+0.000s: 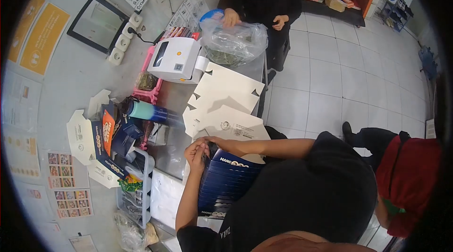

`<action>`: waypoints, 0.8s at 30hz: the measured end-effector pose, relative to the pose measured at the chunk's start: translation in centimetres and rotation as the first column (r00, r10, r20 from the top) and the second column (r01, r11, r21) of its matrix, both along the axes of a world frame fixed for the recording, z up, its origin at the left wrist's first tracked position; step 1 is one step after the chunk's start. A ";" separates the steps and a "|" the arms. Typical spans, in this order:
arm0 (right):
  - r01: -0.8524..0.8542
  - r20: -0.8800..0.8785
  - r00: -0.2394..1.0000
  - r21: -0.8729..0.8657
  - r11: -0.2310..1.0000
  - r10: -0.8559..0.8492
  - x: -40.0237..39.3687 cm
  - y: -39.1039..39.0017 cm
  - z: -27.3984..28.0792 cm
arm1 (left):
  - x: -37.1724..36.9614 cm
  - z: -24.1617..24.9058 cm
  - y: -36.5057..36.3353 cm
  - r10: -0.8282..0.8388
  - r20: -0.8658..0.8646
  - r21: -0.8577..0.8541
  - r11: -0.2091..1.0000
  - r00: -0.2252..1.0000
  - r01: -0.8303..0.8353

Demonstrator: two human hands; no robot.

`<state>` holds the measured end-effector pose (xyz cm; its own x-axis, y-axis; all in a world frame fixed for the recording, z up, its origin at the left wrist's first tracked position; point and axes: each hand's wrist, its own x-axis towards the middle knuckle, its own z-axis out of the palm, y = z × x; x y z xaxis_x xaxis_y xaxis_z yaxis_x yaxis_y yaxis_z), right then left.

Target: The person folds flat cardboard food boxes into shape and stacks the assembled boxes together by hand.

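My left hand (195,154) is closed, its fingertips pinched together at the corner of a dark blue cardboard box (234,155) with a cream inside. Against the same corner is my right hand (218,144), fingers bent down over the edge and partly hidden. The box lies at the top of a stack of dark blue folded boxes (226,183) with white lettering, close against my body. Just beyond my hands are a cream box flap with printing (236,126) and a flat cream cardboard blank (226,89).
A white label printer (177,58), a teal and blue bottle (153,111) and opened boxes (108,146) stand along the wall. A blue-grey bin (147,181) is at left. A person in black handles a clear plastic bag (233,42); another in red (408,179) is at right.
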<state>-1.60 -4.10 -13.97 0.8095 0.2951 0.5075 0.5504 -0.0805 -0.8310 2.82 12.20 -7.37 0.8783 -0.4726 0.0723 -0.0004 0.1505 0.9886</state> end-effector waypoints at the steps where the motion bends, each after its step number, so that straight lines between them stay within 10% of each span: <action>1: -0.089 -0.147 0.986 -0.034 0.995 0.083 0.5 -0.1 -0.1 | 0.0 -0.1 -0.1 0.004 0.011 0.021 1.000 1.000 -0.004; 3: -0.255 -0.433 0.878 -0.066 0.965 0.202 2.1 -0.3 -0.2 | 0.2 -0.3 -0.1 -0.006 0.036 0.055 0.998 0.999 0.004; 10: -0.244 -0.219 0.948 -0.035 0.969 0.230 2.8 0.2 -0.1 | 0.6 -0.7 -0.3 0.001 0.096 0.053 0.999 0.995 -0.006; 18: -0.331 -0.440 0.837 0.066 0.941 0.325 2.4 -0.7 3.1 | 0.6 -0.8 -0.8 0.007 0.123 0.085 0.996 0.992 -0.018; 24: -0.137 0.072 0.988 0.033 0.990 0.134 2.6 0.1 -4.2 | 0.4 -0.7 -0.4 0.053 0.182 0.095 0.993 0.982 -0.071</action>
